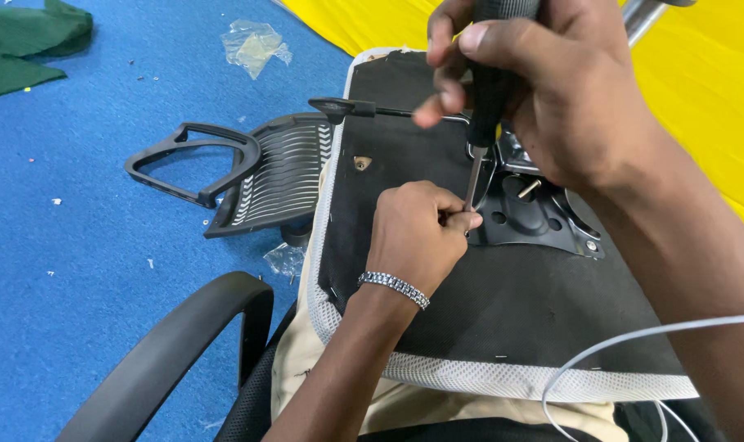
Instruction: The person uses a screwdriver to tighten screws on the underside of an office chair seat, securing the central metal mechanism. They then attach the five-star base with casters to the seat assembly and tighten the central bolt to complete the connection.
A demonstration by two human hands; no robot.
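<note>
**Over the upturned chair seat: both hands at the screw point**

From the head camera, looking down, an office chair seat [503, 303] lies underside up across the near middle of the scene, its black backing cloth facing the camera and a band of white mesh running round its edge. Bolted near the seat's far right is a black metal mechanism plate [535, 214], with slots and small shiny fittings on it.

Reaching in from the upper right, the right hand [543, 90] is clenched round the dark handle of a screwdriver [488, 106]. The tool stands nearly upright, probably so that its thin shaft can bear straight down at the plate's left edge. Coming from the near side, the left hand [413, 233], a metal bracelet [394, 288] at its wrist, is pinched shut just at the tip. It seems to steady the tip or a small screw there; which one cannot be told, as the fingers cover the spot.

Left of the seat, on the blue floor [77, 245], lie a ribbed black plastic chair part [249, 168] and some clear plastic wrap [256, 42]. A curved black armrest [175, 344] sits at near left, and a white cable [633, 344] loops across near right.
</note>
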